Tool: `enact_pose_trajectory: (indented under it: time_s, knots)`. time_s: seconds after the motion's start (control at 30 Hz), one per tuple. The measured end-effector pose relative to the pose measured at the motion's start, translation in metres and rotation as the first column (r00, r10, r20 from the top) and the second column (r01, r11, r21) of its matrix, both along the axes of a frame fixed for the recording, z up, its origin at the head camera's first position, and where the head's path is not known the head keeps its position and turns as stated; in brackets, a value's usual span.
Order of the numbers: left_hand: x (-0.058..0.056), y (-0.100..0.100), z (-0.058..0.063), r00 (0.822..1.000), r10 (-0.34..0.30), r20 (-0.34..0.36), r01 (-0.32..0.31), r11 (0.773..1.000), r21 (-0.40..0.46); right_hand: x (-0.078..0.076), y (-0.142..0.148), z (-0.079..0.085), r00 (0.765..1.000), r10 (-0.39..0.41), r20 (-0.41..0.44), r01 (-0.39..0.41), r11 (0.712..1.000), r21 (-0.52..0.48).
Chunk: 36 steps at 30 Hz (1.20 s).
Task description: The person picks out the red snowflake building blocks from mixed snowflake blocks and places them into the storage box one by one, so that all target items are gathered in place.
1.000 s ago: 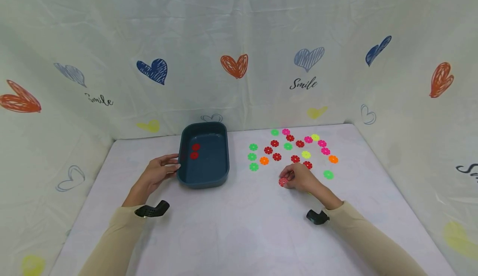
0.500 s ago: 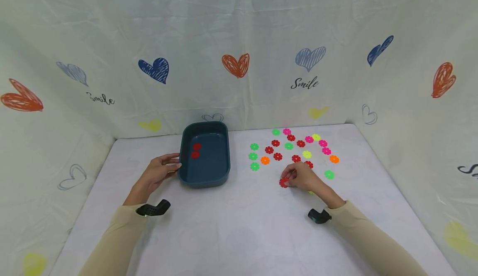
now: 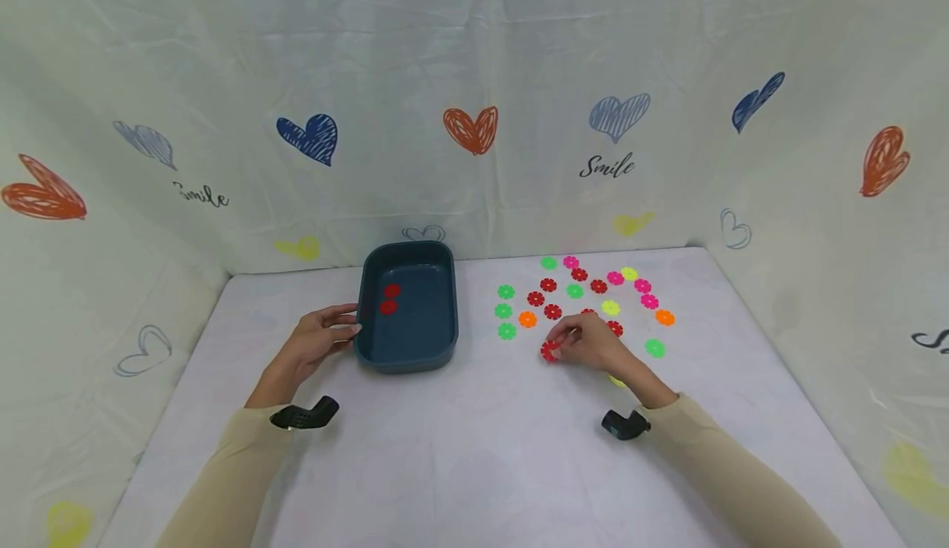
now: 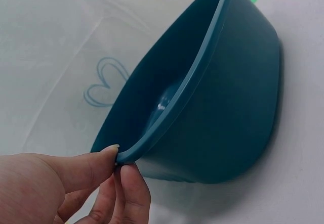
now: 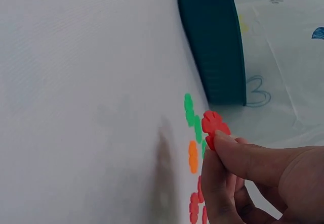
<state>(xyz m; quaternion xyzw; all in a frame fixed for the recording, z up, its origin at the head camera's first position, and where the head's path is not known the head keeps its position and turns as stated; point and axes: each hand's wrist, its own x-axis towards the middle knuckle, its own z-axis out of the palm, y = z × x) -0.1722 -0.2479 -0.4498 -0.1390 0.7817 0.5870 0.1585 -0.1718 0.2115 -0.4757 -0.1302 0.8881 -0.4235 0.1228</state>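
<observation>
A deep blue-teal plastic tub (image 3: 406, 365) stands left of centre on the table, with two red flower-shaped discs (image 3: 389, 307) on its floor. My left hand (image 3: 315, 346) pinches the tub's rim at its left side; the left wrist view shows thumb above and fingers below the rim (image 4: 172, 105). Between thumb and fingertips of my right hand (image 3: 589, 344) is another red flower-shaped disc (image 3: 549, 351). In the right wrist view this disc (image 5: 212, 123) is held up off the table, apart from the tub. The hand partly covers a red disc behind it.
Several flower discs lie flat at the right: green (image 3: 507, 331), orange (image 3: 527, 320), red (image 3: 552, 311), yellow (image 3: 610, 307) and pink (image 3: 649, 302). A yellow disc (image 3: 617, 381) is partly hidden by the right wrist. Behind the white table (image 3: 445, 466) hangs a heart-printed sheet (image 3: 385, 62).
My right hand has moved slightly left and away from me, carrying the red flower disc off the place where it was. My left hand and the tub hold still.
</observation>
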Motion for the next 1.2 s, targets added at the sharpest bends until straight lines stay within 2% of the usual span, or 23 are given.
enact_pose_trajectory:
  time_s: [0.27,0.63,1.2]
  knots:
    - [0.000,0.000,-0.001,1.000,0.004,0.005,-0.004,1.000,-0.001,-0.007,-0.011,0.006,1.000,0.003,0.010,-0.003,0.999,-0.054]
    - [0.000,0.002,0.001,1.000,0.012,0.026,-0.011,1.000,-0.009,-0.016,-0.028,0.018,1.000,0.009,0.012,-0.008,0.998,-0.070]
    - [0.001,0.002,0.001,1.000,0.011,0.012,-0.011,1.000,-0.006,-0.030,-0.070,0.033,1.000,0.023,0.014,-0.021,0.991,-0.129]
